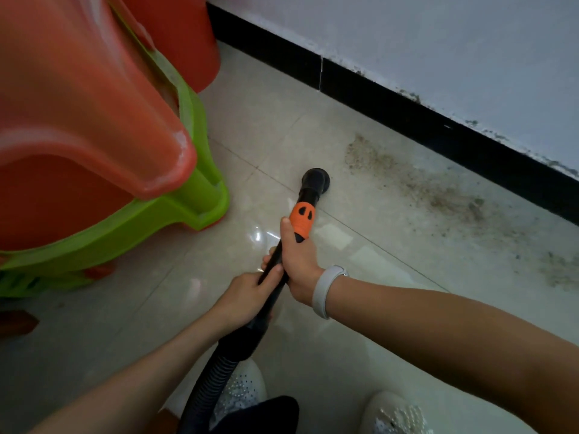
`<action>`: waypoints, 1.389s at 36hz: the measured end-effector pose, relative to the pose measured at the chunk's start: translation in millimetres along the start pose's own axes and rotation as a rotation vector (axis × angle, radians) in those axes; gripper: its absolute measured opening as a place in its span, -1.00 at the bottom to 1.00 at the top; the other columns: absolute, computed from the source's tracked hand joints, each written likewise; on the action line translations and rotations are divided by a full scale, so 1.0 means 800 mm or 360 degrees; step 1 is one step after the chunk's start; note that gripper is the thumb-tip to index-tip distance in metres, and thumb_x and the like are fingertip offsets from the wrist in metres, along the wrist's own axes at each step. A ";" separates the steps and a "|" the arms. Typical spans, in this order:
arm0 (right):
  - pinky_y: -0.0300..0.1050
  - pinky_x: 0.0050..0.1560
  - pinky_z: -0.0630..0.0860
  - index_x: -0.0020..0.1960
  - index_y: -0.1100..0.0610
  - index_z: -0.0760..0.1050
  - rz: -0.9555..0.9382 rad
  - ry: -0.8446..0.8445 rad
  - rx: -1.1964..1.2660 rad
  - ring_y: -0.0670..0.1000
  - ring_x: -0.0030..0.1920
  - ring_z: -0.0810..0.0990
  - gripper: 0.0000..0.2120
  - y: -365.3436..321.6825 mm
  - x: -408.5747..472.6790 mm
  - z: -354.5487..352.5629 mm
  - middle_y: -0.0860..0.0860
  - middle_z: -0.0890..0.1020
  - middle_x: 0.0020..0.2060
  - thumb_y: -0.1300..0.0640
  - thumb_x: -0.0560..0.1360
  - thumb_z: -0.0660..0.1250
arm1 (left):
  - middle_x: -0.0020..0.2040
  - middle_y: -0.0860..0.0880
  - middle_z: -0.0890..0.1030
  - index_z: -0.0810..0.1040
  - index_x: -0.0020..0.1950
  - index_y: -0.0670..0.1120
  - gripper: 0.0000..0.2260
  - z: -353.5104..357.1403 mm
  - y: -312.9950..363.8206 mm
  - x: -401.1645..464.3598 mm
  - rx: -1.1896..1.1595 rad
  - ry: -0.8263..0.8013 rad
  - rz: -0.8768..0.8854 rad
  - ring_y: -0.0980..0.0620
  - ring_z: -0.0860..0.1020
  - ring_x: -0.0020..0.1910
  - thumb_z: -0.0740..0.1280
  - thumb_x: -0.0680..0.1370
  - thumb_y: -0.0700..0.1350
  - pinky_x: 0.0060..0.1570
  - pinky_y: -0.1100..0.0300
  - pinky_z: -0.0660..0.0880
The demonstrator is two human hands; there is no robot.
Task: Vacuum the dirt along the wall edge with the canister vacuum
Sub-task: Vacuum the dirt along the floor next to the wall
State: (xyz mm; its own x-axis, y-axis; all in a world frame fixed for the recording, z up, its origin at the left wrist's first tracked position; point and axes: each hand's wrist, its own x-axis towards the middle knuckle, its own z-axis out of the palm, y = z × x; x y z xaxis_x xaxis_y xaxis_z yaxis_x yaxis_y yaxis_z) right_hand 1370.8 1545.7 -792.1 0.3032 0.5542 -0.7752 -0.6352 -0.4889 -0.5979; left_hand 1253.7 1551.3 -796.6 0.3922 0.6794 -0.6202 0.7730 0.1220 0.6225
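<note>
A black vacuum wand with an orange collar points down at the tiled floor, its round nozzle resting on a tile. My right hand grips the wand just below the orange collar. My left hand grips it lower down, where the ribbed black hose joins. A wide patch of brown dirt lies along the black baseboard, to the right of the nozzle and a little apart from it. The canister itself is out of view.
Stacked orange and green plastic stools stand close on the left. A white wall rises above the baseboard. My two white shoes are at the bottom, beside the hose. A grey band sits on my right wrist.
</note>
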 end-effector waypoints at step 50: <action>-0.05 -0.42 0.55 -0.13 0.17 0.29 0.0039 0.0517 0.0588 0.05 -0.49 0.53 -0.76 -0.069 0.055 -0.119 0.12 0.44 -0.35 0.03 0.59 0.23 | -0.45 0.04 0.63 0.51 -0.32 -0.01 -0.41 0.027 0.046 0.065 0.0372 -0.0462 0.0297 0.03 0.63 -0.41 0.05 0.43 0.47 -0.13 0.07 0.58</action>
State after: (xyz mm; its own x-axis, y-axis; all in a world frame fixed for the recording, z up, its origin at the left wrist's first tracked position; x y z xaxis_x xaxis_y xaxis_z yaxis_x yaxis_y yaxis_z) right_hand 1486.6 1532.5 -812.6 0.4536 0.2777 -0.8469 -0.8365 -0.1952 -0.5120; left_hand 1313.3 1575.8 -816.5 0.6347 0.4382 -0.6365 0.7547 -0.1744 0.6325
